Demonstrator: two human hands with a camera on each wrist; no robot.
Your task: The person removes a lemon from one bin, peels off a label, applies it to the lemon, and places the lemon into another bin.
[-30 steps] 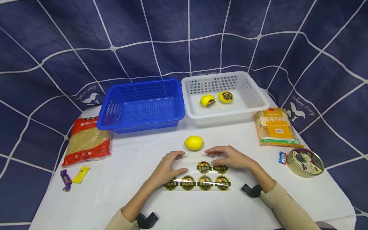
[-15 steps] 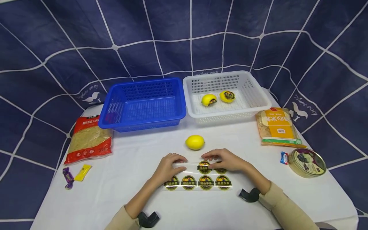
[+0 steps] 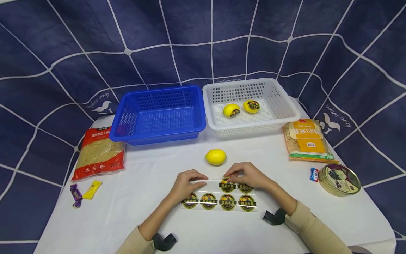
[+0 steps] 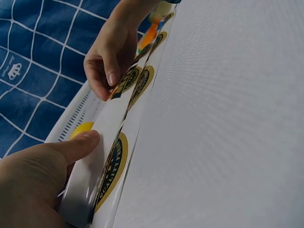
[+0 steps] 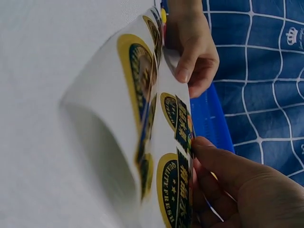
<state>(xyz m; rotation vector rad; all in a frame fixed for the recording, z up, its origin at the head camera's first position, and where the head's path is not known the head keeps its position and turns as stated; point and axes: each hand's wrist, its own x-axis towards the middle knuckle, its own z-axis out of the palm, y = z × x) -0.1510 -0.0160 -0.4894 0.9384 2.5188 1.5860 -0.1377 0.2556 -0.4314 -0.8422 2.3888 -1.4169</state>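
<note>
A clear sheet of round black-and-gold fruit stickers (image 3: 208, 201) lies in front of the person in the head view. At its far left edge the left hand (image 3: 185, 186) pinches the sheet, thumb on top. The right hand (image 3: 248, 175) pinches the far edge at an upper-row sticker (image 3: 227, 185). In the right wrist view the sheet (image 5: 95, 123) is lifted and bent, and the right thumb (image 5: 204, 147) presses beside a sticker; the fingers behind are partly hidden. A yellow lemon (image 3: 216, 157) rests on the table just beyond the hands.
Behind stand a blue basket (image 3: 158, 135) and a white basket (image 3: 250, 126) with two stickered lemons (image 3: 251, 106). Left are a red pasta bag (image 3: 98, 151) and two candies (image 3: 92, 190). Right are an orange noodle bag (image 3: 307, 139), a blue candy (image 3: 314, 174) and a round tin (image 3: 340, 179).
The right hand has moved left and closed its fingers on the sheet's edge. The left fingers have come together on the sheet. Both hands hold its far edge slightly raised.
</note>
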